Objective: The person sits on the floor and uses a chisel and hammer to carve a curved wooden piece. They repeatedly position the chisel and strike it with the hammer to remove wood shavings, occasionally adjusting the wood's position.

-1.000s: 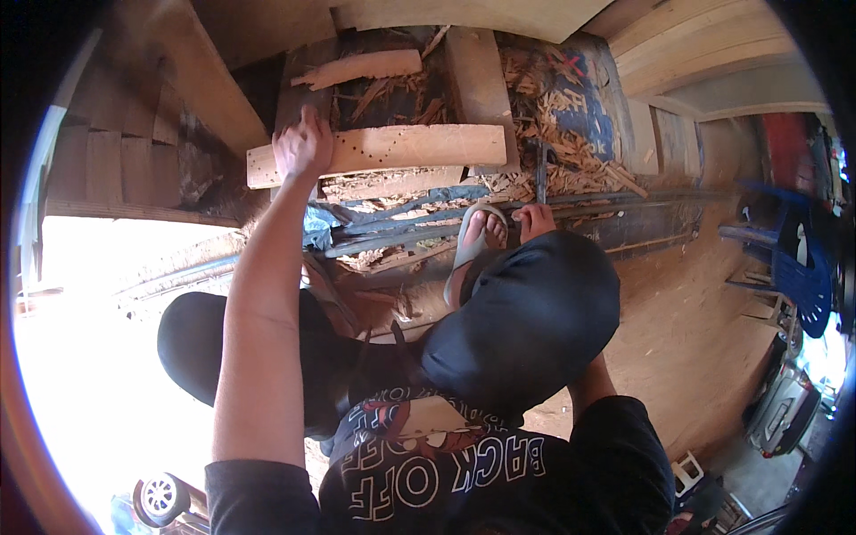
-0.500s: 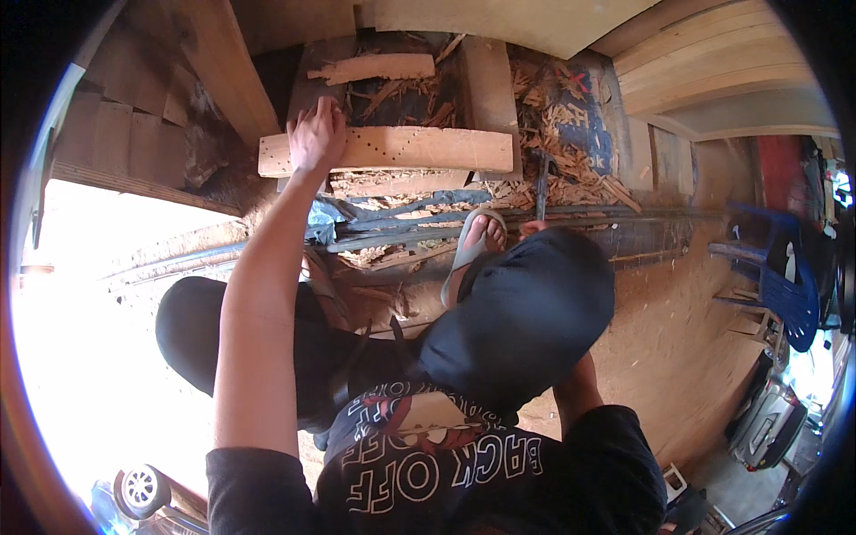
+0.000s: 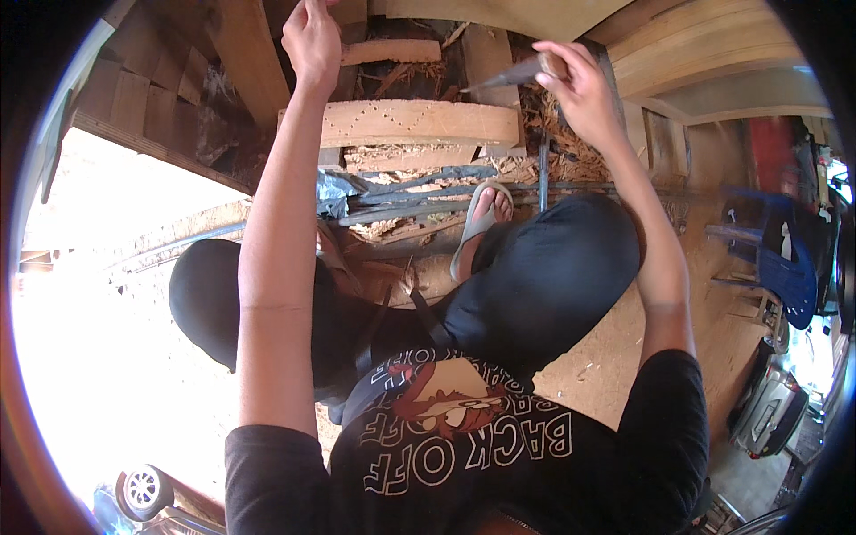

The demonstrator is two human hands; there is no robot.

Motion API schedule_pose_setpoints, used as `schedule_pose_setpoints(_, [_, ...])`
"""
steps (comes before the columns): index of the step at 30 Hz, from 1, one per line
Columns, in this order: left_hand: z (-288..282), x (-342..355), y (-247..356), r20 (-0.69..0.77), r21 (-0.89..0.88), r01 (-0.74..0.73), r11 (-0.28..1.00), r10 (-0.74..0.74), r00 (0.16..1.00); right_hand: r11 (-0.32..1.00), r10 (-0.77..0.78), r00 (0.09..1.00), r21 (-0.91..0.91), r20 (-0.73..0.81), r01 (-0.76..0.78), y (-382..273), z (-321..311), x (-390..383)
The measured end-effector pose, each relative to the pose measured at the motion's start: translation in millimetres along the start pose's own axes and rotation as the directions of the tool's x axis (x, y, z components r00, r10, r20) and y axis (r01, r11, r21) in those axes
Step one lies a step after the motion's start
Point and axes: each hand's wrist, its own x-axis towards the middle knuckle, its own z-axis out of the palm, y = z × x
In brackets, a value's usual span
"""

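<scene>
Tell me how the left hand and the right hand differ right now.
The left hand reaches farther forward, past the pale dotted wooden board, while the right hand hangs over that board's right end. The right hand grips a dark pointed tool aimed left; what the left hand holds, if anything, cannot be told. Both arms are bare and stretched out over the wood pile.

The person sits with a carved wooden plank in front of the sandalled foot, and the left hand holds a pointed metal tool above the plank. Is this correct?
Not quite. In the head view the right hand holds the pointed metal tool, not the left. The left hand reaches up toward a wooden piece beyond the carved wooden plank. The plank does lie in front of the sandalled foot.
</scene>
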Motion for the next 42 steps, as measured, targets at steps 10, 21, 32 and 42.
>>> schedule_pose_setpoints(10, [-21, 10, -22, -0.006, 0.024, -0.114, 0.993, 0.115, 0.993, 0.992, -0.053, 0.993, -0.112, 0.104, 0.065, -21, 37, 0])
schedule_pose_setpoints(21, [-13, 14, -38, 0.019, 0.069, -0.017, 0.998, 0.015, 1.0, 0.97, -0.123, 0.985, -0.195, 0.122, 0.145, -42, 57, 6])
schedule_pose_setpoints(32, [-11, 11, -39, -0.01, 0.256, -0.022, 0.966, 0.025, 1.0, 0.972, -0.122, 0.986, -0.188, 0.113, 0.142, -41, 56, 3])
schedule_pose_setpoints(42, [-11, 6, -35, 0.094, 0.295, -0.147, 0.944, 0.124, 0.988, 0.989, -0.064, 0.987, -0.124, 0.151, 0.083, -44, 53, 3])
